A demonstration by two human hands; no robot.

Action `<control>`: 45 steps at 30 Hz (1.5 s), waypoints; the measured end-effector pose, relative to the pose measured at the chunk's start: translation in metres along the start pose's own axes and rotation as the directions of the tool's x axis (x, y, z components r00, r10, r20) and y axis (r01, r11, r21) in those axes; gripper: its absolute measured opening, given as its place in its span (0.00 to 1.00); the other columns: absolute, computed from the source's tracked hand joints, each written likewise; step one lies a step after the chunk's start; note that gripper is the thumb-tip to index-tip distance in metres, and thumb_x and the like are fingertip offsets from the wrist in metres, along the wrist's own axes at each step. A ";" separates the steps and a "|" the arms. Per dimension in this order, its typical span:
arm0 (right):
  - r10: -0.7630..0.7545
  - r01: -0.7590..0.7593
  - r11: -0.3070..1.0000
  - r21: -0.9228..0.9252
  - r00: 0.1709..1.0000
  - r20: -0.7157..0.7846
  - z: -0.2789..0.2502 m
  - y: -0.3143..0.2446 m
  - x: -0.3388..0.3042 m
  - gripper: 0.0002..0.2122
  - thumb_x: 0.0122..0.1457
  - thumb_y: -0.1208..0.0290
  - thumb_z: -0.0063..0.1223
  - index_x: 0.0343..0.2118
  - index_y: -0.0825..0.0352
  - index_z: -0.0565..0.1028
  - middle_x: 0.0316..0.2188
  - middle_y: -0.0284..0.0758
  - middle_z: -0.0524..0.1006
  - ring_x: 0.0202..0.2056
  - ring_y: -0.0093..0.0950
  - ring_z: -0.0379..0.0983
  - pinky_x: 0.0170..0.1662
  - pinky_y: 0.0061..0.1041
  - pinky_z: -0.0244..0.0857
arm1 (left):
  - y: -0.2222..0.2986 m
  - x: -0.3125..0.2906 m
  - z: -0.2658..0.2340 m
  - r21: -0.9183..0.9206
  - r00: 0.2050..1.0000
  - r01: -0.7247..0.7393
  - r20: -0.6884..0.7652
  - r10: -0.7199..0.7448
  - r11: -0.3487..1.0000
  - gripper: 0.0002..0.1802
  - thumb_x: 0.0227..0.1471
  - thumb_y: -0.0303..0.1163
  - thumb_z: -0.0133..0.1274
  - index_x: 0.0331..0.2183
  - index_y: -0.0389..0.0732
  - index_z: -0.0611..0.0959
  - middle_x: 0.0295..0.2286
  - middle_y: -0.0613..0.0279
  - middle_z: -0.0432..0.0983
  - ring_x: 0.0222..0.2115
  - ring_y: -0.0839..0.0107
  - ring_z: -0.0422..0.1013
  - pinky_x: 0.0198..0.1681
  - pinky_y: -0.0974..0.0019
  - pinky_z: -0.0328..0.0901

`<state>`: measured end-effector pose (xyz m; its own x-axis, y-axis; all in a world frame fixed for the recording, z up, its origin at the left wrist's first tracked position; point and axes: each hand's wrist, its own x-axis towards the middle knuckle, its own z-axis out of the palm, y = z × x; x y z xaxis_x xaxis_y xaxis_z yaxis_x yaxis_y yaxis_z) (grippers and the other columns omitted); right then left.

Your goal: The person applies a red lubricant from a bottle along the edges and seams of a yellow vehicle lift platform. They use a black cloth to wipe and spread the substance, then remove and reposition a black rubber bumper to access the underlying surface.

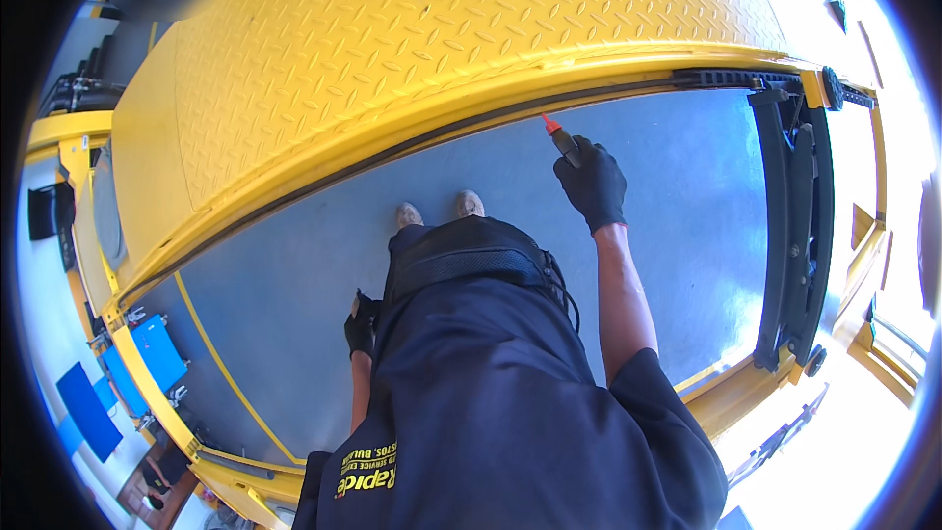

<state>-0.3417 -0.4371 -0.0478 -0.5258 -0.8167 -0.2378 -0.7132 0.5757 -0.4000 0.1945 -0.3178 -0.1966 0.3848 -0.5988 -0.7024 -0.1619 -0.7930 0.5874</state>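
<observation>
My right hand (593, 182), in a black glove, is stretched out ahead of me over the grey-blue floor. It is closed round a dark tube with a red pointed tip (552, 125). That tip points up and left, toward the near edge of a yellow tread-plate platform (461, 29), and seems just short of it. Low at my left side hangs my left hand (361, 324), also in a dark glove. One fingertip looks bare and stands apart from the others. Nothing shows in that hand, though my body covers part of it.
A yellow frame surrounds me, with a black upright mechanism (790, 236) on the right. A yellow line (226, 358) crosses the floor (677, 216) at left. Beyond the frame stand a blue box-like unit (157, 351) and, farther off, a person (157, 481).
</observation>
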 end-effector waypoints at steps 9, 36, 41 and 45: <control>-0.038 0.038 0.999 0.007 0.999 0.021 0.008 -0.007 -0.001 0.22 0.53 0.60 0.59 0.51 0.61 0.80 0.39 0.44 0.81 0.42 0.46 0.80 0.44 0.46 0.73 | -0.019 0.010 -0.005 0.083 0.999 0.014 0.032 -0.017 0.996 0.25 0.57 0.53 0.62 0.38 0.39 0.89 0.29 0.72 0.80 0.25 0.80 0.70 0.28 0.69 0.63; -0.132 0.132 0.991 0.012 0.986 0.105 0.017 -0.038 -0.009 0.22 0.54 0.59 0.59 0.52 0.60 0.80 0.39 0.44 0.81 0.41 0.47 0.80 0.44 0.46 0.74 | -0.043 0.011 -0.018 0.201 0.997 -0.070 0.049 0.061 0.977 0.26 0.53 0.53 0.64 0.39 0.38 0.89 0.30 0.67 0.81 0.30 0.75 0.74 0.33 0.65 0.66; -0.149 0.148 0.989 0.016 0.982 0.116 0.022 -0.044 -0.007 0.22 0.53 0.59 0.59 0.52 0.60 0.80 0.39 0.45 0.81 0.41 0.46 0.80 0.44 0.47 0.74 | -0.052 0.009 -0.022 0.117 0.992 -0.122 0.058 0.116 0.986 0.26 0.53 0.52 0.65 0.41 0.38 0.89 0.33 0.67 0.82 0.33 0.75 0.74 0.37 0.67 0.67; -0.173 0.173 0.985 0.004 0.976 0.132 0.022 -0.052 -0.009 0.22 0.54 0.59 0.59 0.52 0.60 0.80 0.39 0.44 0.81 0.40 0.47 0.80 0.44 0.46 0.74 | -0.039 -0.001 -0.020 0.061 0.999 0.038 0.009 -0.039 0.997 0.25 0.53 0.51 0.65 0.41 0.38 0.89 0.33 0.68 0.81 0.33 0.77 0.74 0.37 0.68 0.67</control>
<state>-0.2901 -0.4608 -0.0449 -0.3289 -0.9018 -0.2802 -0.7917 0.4251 -0.4388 0.2184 -0.2840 -0.2105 0.3825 -0.5686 -0.7282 -0.2026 -0.8206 0.5343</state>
